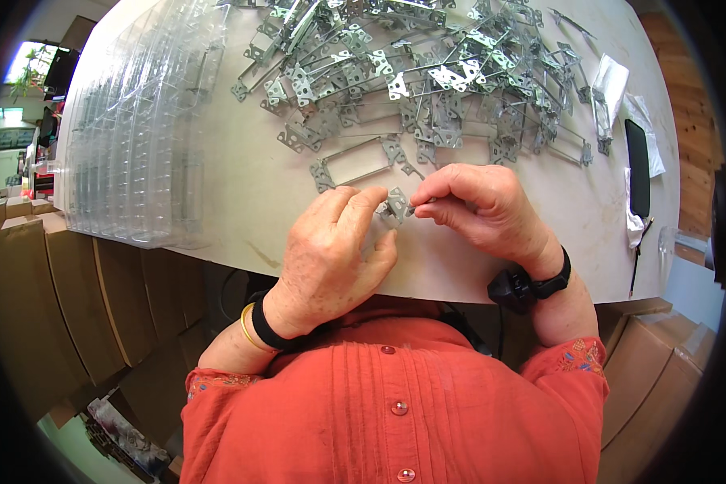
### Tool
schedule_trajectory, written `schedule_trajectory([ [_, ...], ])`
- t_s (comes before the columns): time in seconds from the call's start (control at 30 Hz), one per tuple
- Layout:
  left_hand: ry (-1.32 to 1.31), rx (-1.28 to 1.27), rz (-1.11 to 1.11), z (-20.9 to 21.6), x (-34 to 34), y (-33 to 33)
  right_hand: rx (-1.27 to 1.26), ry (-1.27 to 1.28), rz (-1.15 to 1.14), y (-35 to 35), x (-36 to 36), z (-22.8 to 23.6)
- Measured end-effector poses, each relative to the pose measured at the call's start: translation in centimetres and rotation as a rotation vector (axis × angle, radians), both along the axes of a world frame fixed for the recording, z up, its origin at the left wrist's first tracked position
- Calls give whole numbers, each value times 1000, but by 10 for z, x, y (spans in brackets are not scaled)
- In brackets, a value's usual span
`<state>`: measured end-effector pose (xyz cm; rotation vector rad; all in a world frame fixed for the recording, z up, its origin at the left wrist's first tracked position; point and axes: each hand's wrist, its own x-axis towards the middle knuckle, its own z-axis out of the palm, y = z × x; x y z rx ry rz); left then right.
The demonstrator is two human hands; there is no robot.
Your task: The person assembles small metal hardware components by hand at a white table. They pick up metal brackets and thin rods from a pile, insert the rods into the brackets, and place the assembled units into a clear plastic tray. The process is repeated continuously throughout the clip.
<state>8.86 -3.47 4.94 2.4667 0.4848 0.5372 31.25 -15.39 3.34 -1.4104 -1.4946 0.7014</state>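
Near the front edge of the table, a small silver metal bracket [397, 206] with punched holes is held up between my two hands. My left hand [331, 250] closes round it from the left, thumb below and fingers above; part of the bracket is hidden by the fingers. From the right, the thumb and forefinger of my right hand [484, 206] pinch together right at the bracket's edge. Whatever small dark piece sits in that pinch is too tiny to name. Just beyond my hands lies a rectangular metal bracket frame [356, 173] with holed end plates.
A heap of similar metal brackets [444, 77] covers the far middle. Stacked clear plastic trays [137, 137] stand at the left. On the right lie a black phone [637, 165] and crumpled white paper [611, 85]. Cardboard boxes [40, 298] flank the table [242, 218].
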Motion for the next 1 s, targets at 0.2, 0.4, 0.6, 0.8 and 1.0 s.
schedule_trajectory([
  [0.2, -25, -17, -15, 4, -2, -1, -8, -49, 10, 0, 0, 6],
  [0.4, -32, -21, -19, 3, -2, 1, -108, 28, -12, -3, -2, 4],
  [0.6, -34, 7, 4, 3, -5, -3, -103, -22, 1, -3, -1, 2],
  [0.8, -40, -6, 15, -3, -6, -5, -71, 44, -14, -3, -8, 7],
  [1.0, -67, -2, 9, -4, -7, -6, -82, -10, 3, -3, -5, 7],
])
